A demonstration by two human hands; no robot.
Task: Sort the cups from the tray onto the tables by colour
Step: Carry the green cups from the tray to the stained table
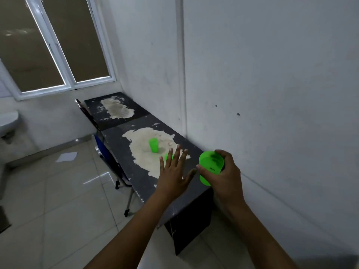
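Fingers [208,168] of the right hand [223,175] are curled round a green cup [210,165], which is held tilted above the near end of the worktop [139,171], close to the wall [272,74]. Fingers of the left hand [172,171] are spread apart and straight, and nothing is held by them.

No readable writing or brand is shown on any item.

The wall is met by the worktop's right edge; its left edge is bordered by tiled floor [68,200], where open room is available. A second worktop [116,109] is butted against the far end, below a window [54,45]. Both dark surfaces are marked by large pale worn patches.

An upright green cup [153,145] is stood on the pale patch of the near worktop. Another green cup [168,156] is partly hidden behind the left hand. A sheet of paper [66,156] is seen on the floor.
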